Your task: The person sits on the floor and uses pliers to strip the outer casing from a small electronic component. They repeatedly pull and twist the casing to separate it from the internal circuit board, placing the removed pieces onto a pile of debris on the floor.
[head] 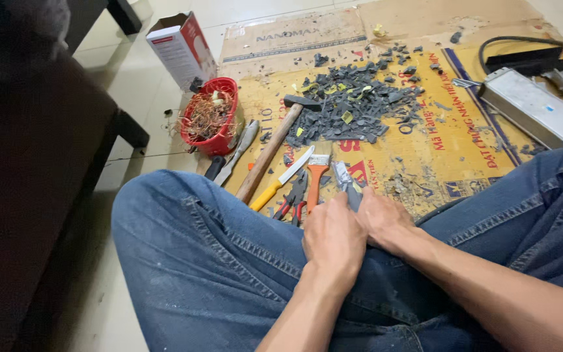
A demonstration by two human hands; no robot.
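Head view hands: left hand and right hand both closed around a grey metal piece above the lap.
Surroundings: hammer, brush, pliers, dark debris pile on cardboard.
Container: red basket holding tangled copper wire.

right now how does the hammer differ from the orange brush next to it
The hammer is longer, with a bare wooden handle and dark head; the orange brush is shorter, with an orange handle and pale bristles. The hammer lies slanted, the brush nearly straight. Both lie on the cardboard, untouched by the hands.
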